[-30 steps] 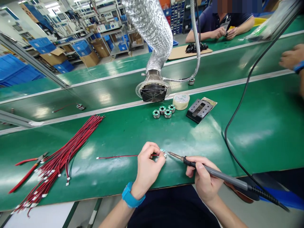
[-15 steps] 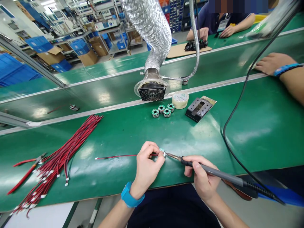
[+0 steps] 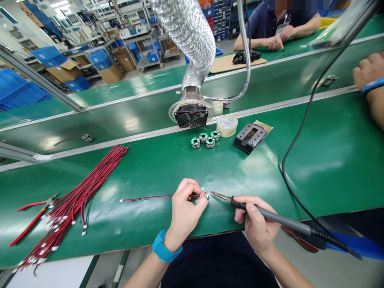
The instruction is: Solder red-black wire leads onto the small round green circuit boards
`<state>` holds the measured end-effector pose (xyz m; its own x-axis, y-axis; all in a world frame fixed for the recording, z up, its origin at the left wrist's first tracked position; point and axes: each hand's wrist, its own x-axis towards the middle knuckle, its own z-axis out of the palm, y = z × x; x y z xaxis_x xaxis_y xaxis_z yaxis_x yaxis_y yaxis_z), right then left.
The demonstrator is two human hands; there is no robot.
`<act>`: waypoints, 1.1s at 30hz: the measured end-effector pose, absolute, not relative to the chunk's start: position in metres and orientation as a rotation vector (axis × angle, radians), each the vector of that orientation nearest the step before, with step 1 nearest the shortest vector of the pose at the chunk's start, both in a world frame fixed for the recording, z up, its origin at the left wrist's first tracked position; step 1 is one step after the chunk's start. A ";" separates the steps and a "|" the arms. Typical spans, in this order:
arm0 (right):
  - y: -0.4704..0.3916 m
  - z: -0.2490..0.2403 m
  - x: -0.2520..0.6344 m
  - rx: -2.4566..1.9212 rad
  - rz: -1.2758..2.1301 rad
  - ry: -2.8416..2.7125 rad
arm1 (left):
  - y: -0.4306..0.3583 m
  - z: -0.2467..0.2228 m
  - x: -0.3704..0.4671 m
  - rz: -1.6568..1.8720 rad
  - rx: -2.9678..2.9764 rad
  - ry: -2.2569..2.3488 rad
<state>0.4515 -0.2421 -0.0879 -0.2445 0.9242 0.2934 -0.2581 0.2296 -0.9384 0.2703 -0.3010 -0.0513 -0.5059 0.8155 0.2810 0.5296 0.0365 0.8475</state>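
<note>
My left hand (image 3: pixel 186 214) is closed in a pinch on a thin red wire (image 3: pixel 150 197) with a white connector at its far left end. Its fingertips hold the wire at a small round part with a green circuit board (image 3: pixel 205 193), partly hidden by the fingers. In my right hand (image 3: pixel 258 228) is a soldering iron (image 3: pixel 280 218), fingers wrapped round its handle. The iron's metal tip points left and stands just off the board's right side. Several similar round parts (image 3: pixel 210 142) with green tops sit further back on the green bench.
A bundle of red wires (image 3: pixel 90 180) and red-handled pliers (image 3: pixel 30 226) lie at left. A tape roll (image 3: pixel 227 126), a metal-topped black block (image 3: pixel 251 137) and a fume duct (image 3: pixel 192 108) stand behind. The iron's black cord (image 3: pixel 283 160) hangs at right. Co-workers' hands (image 3: pixel 370 70) are beyond.
The soldering iron's tip has drawn slightly right, away from the board. My left hand stays put. Parts on the middle strip have shifted left, and the co-worker's hand at right has moved right.
</note>
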 end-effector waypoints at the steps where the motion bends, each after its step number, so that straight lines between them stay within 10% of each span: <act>1: -0.242 -0.088 0.451 -0.696 1.304 -1.347 | -0.301 -0.051 0.270 1.456 1.374 2.039; 33: -0.241 -0.089 0.450 -0.700 1.301 -1.384 | -0.301 -0.056 0.275 1.439 1.589 2.174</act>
